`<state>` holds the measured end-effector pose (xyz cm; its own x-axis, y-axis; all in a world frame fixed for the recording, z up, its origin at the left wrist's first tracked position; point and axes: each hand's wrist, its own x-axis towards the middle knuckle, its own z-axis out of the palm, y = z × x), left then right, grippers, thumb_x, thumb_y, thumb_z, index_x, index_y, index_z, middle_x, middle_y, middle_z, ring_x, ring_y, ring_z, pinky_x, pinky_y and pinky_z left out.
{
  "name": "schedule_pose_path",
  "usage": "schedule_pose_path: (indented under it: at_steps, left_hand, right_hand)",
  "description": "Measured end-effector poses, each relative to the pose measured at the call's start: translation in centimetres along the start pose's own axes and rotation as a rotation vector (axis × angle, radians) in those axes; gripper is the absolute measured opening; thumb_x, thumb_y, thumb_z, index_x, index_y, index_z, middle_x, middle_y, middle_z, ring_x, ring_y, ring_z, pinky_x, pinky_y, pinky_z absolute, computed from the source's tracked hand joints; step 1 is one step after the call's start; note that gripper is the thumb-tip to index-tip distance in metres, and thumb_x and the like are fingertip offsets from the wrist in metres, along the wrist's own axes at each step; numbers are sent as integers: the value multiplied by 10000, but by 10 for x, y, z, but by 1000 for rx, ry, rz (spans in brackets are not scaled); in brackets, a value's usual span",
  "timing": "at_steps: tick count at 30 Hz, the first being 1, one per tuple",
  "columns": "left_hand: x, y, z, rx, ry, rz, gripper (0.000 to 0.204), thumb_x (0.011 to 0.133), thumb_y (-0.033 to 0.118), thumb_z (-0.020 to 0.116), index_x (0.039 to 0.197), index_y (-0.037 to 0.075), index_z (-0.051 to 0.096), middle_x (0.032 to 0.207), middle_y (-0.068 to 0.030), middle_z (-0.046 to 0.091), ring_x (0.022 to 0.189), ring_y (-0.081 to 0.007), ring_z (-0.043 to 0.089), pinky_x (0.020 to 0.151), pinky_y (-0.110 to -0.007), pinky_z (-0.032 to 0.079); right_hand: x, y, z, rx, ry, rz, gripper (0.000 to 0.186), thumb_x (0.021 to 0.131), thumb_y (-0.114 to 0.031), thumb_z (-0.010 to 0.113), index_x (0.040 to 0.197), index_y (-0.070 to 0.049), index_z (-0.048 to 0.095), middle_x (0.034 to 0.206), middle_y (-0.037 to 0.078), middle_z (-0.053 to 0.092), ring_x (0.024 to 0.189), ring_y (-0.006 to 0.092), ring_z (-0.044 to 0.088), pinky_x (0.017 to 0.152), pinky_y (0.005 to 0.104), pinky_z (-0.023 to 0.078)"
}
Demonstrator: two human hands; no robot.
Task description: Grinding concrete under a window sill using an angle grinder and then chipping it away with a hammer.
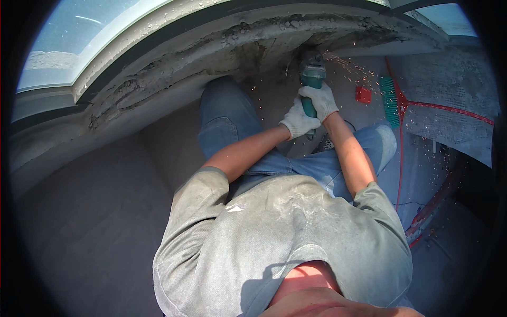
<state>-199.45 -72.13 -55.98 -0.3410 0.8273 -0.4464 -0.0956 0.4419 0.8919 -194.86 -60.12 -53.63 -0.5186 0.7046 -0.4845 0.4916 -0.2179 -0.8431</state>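
A green angle grinder (313,82) points away from me, its metal head up against the rough wall (232,50) under the window ledge. Orange sparks (351,66) spray from the head toward the right. My right hand (320,100), in a white knitted glove, is closed around the grinder's body just behind the head. Lower on the handle, my left hand (301,121), gloved the same way, grips the rear part. The disc itself is hidden at the dark spot where the head meets the wall.
To the right are a small red block (363,94), a green-bristled broom (390,100) and a red-edged grey sheet (443,108). A window frame (84,87) runs along the upper left. My bent knees (227,105) are close to the wall.
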Motion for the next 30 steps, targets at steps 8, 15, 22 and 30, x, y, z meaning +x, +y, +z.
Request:
schedule_pose_path:
  at_steps: [8, 15, 22, 30]
  left_hand:
    - [3, -2, 4, 24, -41, 10, 1094, 626, 463, 833, 1466, -5, 312, 1389, -257, 493, 1299, -385, 518, 1091, -415, 433]
    - [5, 3, 6, 8, -45, 34, 1072, 642, 466, 828, 1464, 1, 321, 1392, -250, 495, 1308, -382, 514, 1093, -418, 431]
    - [3, 6, 6, 61, -36, 55, 1043, 656, 488, 814, 1445, -6, 343, 1389, -248, 496, 1314, -382, 509, 1095, -420, 428]
    - [-16, 8, 15, 74, -181, -80, 1053, 634, 487, 827, 1436, -11, 361, 1351, -234, 531, 1270, -374, 548, 1063, -404, 456]
  right_hand:
    - [-2, 1, -5, 23, 12, -1, 348, 727, -97, 754, 1052, -29, 649, 896, 75, 658, 772, 190, 641, 705, 345, 541]
    - [0, 6, -12, 42, 37, 1, 389, 716, -168, 769, 1059, -17, 667, 919, 104, 687, 803, 210, 656, 733, 354, 536]
    - [-3, -2, -14, 48, 5, 0, 374, 716, -173, 766, 1043, -19, 668, 891, 97, 684, 799, 206, 654, 730, 347, 530]
    - [-23, 27, -26, 103, 95, 222, 377, 710, -213, 764, 1013, -2, 691, 881, 118, 692, 748, 216, 659, 684, 368, 529]
